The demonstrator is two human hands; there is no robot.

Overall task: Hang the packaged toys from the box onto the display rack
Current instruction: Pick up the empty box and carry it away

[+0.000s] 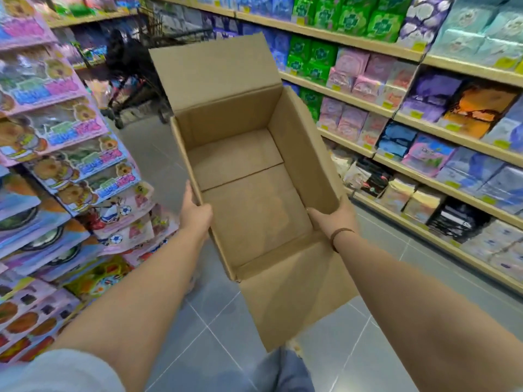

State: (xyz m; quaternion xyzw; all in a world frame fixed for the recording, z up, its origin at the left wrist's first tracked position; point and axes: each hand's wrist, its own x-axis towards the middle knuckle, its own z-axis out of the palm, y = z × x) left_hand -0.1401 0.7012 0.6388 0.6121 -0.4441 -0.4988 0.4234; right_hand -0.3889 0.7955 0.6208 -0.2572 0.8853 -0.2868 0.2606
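The empty cardboard box [305, 154], judged light, stiff-walled but floppy at its flaps, sits mid-frame, the left hand [195, 215] gripping its nine-o'clock wall and the right hand [335, 219] its three-o'clock wall, while packaged toys [70, 128] hang at nine o'clock.

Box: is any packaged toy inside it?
No, the box shows only its bare cardboard floor inside, while the left hand and the right hand grip its side walls.

Head-worn camera (wide-angle) looks down, near the box [305, 154].
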